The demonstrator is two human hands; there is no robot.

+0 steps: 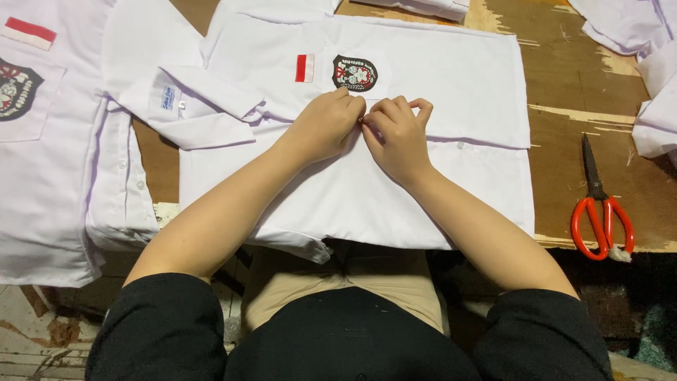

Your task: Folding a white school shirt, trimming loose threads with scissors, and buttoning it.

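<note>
- Nearest to the camera are the person's black sleeves and, between them, the beige trousers.
- The two bare forearms reach forward onto a white shirt that lies flat on the wooden table, its collar to the left.
- The shirt has short sleeves, a red and white flag patch, and a dark shield-shaped badge on the chest pocket.
- The left hand and the right hand meet at the shirt's front edge, just below the badge; the fingers of both are curled and pressed together, pinching the cloth at one small spot.
- Scissors with red handles lie well apart on the right.
- Another white shirt with the same patches lies at the left.
</note>
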